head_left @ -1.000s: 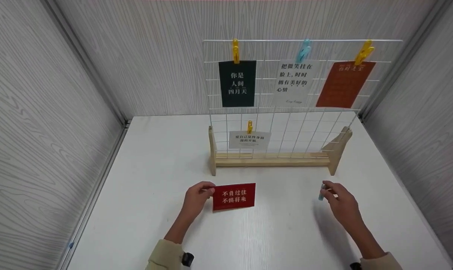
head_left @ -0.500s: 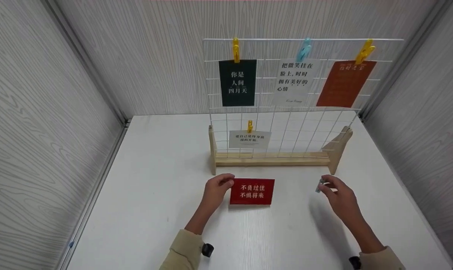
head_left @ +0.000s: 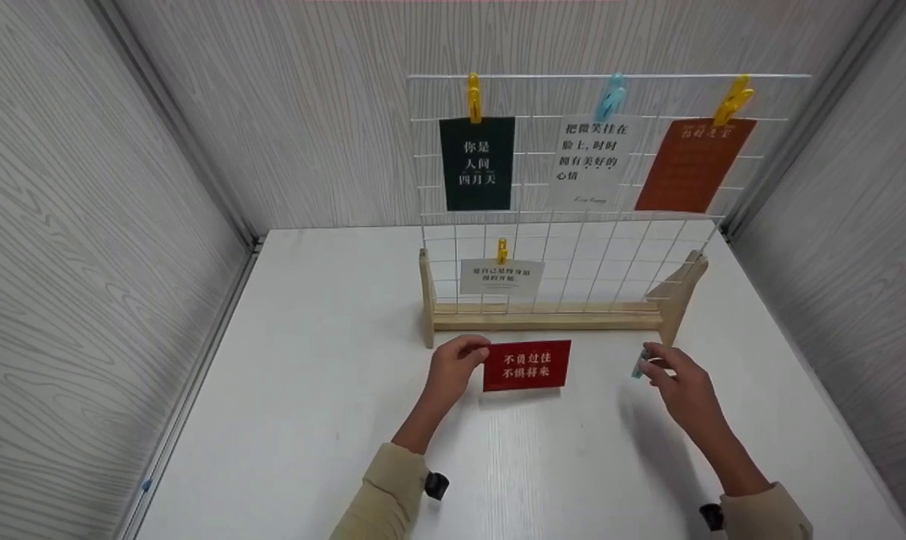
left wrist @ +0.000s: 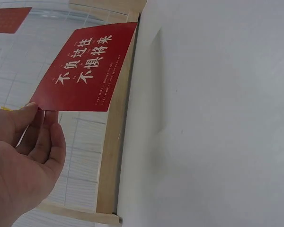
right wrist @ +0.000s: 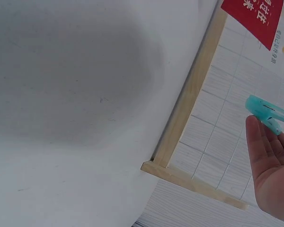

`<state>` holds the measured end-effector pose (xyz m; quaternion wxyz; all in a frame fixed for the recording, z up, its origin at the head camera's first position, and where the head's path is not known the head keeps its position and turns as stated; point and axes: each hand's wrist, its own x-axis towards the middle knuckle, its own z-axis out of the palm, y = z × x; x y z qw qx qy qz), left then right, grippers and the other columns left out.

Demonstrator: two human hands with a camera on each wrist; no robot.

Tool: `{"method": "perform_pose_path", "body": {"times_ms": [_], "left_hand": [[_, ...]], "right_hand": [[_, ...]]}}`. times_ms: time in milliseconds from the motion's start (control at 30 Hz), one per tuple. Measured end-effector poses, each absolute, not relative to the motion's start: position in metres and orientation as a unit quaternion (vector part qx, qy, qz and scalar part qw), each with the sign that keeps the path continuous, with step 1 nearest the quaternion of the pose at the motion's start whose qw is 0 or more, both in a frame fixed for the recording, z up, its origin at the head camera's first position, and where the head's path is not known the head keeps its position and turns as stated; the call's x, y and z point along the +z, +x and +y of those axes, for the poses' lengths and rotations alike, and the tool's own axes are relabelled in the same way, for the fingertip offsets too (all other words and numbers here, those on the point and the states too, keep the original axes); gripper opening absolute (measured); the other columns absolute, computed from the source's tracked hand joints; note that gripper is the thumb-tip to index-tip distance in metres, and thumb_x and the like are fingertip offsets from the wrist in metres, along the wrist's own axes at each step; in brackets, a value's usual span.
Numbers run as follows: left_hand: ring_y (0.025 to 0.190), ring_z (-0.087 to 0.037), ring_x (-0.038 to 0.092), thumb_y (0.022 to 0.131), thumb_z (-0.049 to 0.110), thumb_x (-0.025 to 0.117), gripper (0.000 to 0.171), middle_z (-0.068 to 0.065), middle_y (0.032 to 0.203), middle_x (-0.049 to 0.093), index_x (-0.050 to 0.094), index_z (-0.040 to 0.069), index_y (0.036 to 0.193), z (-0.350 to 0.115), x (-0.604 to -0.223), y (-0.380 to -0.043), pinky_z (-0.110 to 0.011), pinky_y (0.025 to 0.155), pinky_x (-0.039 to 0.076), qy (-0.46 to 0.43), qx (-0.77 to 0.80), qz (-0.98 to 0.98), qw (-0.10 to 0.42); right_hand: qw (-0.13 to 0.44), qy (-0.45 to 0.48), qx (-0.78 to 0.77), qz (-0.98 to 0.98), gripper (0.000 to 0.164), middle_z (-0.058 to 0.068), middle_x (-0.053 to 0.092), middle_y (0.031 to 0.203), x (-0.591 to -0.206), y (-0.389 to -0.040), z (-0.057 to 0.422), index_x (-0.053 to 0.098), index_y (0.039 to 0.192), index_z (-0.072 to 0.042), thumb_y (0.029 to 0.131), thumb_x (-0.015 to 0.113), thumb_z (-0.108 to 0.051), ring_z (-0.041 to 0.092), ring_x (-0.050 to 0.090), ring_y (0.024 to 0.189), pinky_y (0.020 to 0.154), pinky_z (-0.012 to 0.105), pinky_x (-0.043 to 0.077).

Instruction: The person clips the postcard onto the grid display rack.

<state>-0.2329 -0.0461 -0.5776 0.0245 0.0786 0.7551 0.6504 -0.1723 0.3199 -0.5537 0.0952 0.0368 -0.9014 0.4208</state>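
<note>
My left hand (head_left: 453, 367) pinches a red card (head_left: 526, 365) with white lettering by its upper left corner. The card hangs in front of the wooden base of a white wire grid rack (head_left: 547, 321), above the table. In the left wrist view, thumb and fingers grip the edge of the red card (left wrist: 83, 71). My right hand (head_left: 678, 379) holds a light blue clip (head_left: 640, 363) near the rack's right foot. Seen from the right wrist, the blue clip (right wrist: 265, 112) sits between thumb and fingers, its nose pointing away from the palm.
On the grid, yellow clips hold a dark green card (head_left: 477, 165), an orange card (head_left: 694, 166) and a small white card (head_left: 502, 278). A blue clip (head_left: 610, 97) holds a larger white card (head_left: 589, 161). Wood-grain panels (head_left: 310, 112) enclose the white table (head_left: 310, 337).
My left hand has carried the red card to the right and up toward the rack. My right hand has moved slightly toward the rack with the blue clip.
</note>
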Motion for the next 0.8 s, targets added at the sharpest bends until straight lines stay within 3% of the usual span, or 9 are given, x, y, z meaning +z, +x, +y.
{"method": "perform_pose_path", "body": {"times_ms": [200,433,567,800], "left_hand": [[0.093,-0.016,0.065,0.098,0.016,0.066,0.017,-0.005,0.107,0.072,0.073,0.009,0.112,-0.03,-0.576,-0.24,-0.038,0.084,0.056,0.072,0.643,0.762,0.031],[0.095,-0.013,0.066,0.098,0.018,0.066,0.016,-0.001,0.107,0.072,0.074,0.013,0.111,-0.006,-0.568,-0.247,-0.033,0.084,0.056,0.093,0.643,0.759,0.033],[0.093,-0.012,0.068,0.098,0.015,0.066,0.015,-0.001,0.104,0.072,0.073,0.013,0.11,0.005,-0.563,-0.252,-0.037,0.086,0.058,0.101,0.65,0.753,0.031],[0.092,-0.011,0.067,0.098,0.012,0.065,0.013,-0.001,0.103,0.072,0.073,0.011,0.108,0.022,-0.553,-0.263,-0.035,0.083,0.058,0.108,0.638,0.763,0.013]], "right_hand": [[0.127,0.072,0.429,-0.891,0.03,0.008,0.063,0.114,-0.55,-0.178,0.322,0.061,0.129,-0.007,0.1,0.063,-0.013,-0.004,0.061,0.1,0.073,0.017,0.056],[0.13,0.076,0.437,-0.887,0.039,0.014,0.062,0.116,-0.543,-0.188,0.323,0.054,0.139,-0.002,0.102,0.059,-0.012,-0.008,0.058,0.099,0.072,0.017,0.057],[0.134,0.084,0.431,-0.888,0.043,0.017,0.059,0.116,-0.538,-0.197,0.322,0.048,0.144,0.001,0.102,0.057,-0.004,0.004,0.06,0.101,0.071,0.018,0.057],[0.141,0.076,0.427,-0.89,0.029,0.019,0.058,0.115,-0.53,-0.21,0.321,0.054,0.13,0.004,0.102,0.054,0.0,0.033,0.064,0.107,0.072,0.014,0.056]]}}
